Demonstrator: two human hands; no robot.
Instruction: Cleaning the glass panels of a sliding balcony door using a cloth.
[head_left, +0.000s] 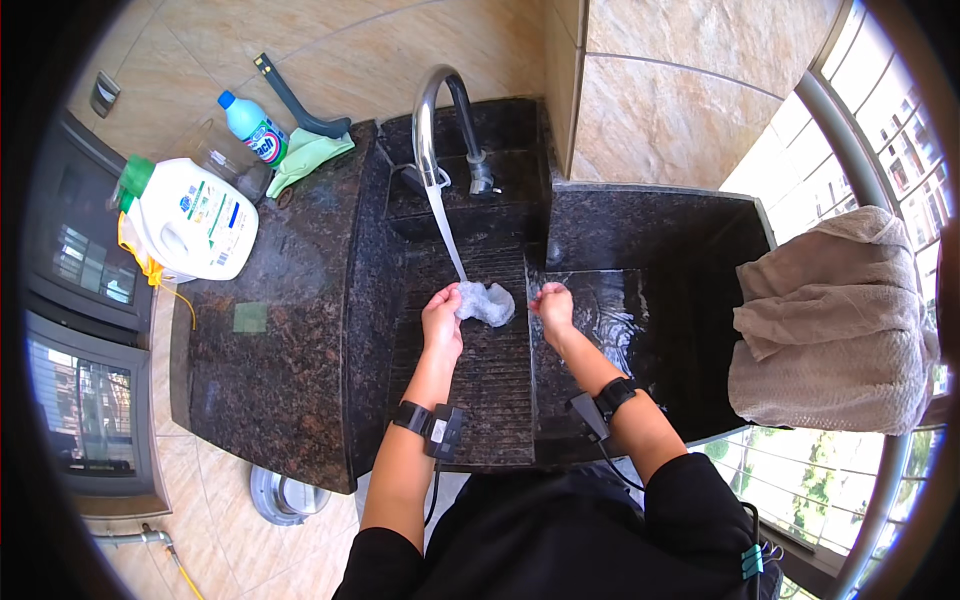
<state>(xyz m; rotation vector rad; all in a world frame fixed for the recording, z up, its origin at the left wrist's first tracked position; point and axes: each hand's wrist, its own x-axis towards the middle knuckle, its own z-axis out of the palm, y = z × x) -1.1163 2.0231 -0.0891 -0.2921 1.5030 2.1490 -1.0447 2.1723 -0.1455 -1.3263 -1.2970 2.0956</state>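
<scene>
My left hand (442, 319) grips one end of a wet, pale grey bunched cloth (489, 303); its exact kind cannot be made out. Water (448, 236) runs from the curved chrome faucet (426, 124) down to the cloth and the fingers. Beneath lies the ridged washboard slope (480, 397) of a dark stone sink. Just right of the cloth, apart from it, my right hand (555, 309) is curled closed over the divider edge, with nothing visible in it. Soapy water (615, 330) streaks the deeper basin (675, 300) beside that hand.
On the left stone counter (277, 375) stand a white detergent jug (199, 221), a blue-capped bleach bottle (253, 129) and a clear container (225, 157). A green cloth (307, 159) and dark-handled brush (300, 109) lie behind. Grey-brown towels (832, 322) hang on a rail at the right.
</scene>
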